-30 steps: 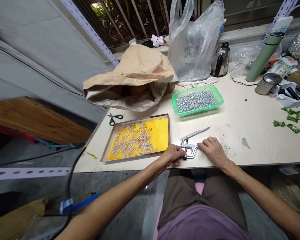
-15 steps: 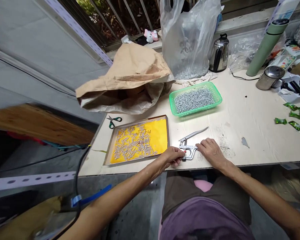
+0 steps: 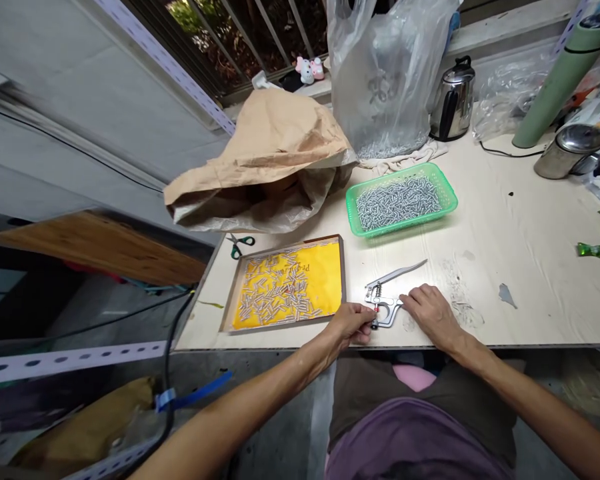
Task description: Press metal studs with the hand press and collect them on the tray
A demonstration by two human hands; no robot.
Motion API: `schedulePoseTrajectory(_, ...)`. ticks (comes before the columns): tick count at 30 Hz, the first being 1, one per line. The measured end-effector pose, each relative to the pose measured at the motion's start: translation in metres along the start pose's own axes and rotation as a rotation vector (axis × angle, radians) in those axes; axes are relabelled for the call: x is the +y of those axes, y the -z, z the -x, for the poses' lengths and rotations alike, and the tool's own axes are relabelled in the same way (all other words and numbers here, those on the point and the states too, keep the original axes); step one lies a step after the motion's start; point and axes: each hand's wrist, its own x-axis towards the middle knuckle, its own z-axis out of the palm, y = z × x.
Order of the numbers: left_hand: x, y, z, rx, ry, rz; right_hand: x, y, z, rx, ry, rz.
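Silver hand pliers with a spring and a red part at the jaws, resembling snap pliers, lie near the table's front edge, handles spread apart. At the jaw end my left hand is closed in a pinch; what sits between its fingertips is too small to make out. My right hand is closed, its fingertips on the end of the lower handle. Left of the pliers, a shallow tray with a yellow bottom holds many small metal pins. Behind them stands a green plastic basket filled with similar pieces.
Green-handled scissors lie behind the tray. A brown paper bag, a clear plastic bag and a steel kettle stand at the back. To the right are a green flask, a steel cup and wrapped sweets.
The view has shifted, so the table's things appear slightly further right and lower. Both hands keep their places at the pliers.
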Motion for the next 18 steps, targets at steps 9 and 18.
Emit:
schedulePoseTrajectory(9,-0.0046,0.0007,0.0043,0.193,-0.277,-0.104,-0.0004,0.0014,-0.0002,-0.04,-0.006,-0.025)
schedulePoseTrajectory(18,0.0003,0.0047,-0.0024,0.008,-0.031,-0.094,0.0003,0.0044,0.0001,-0.093,-0.023,-0.032)
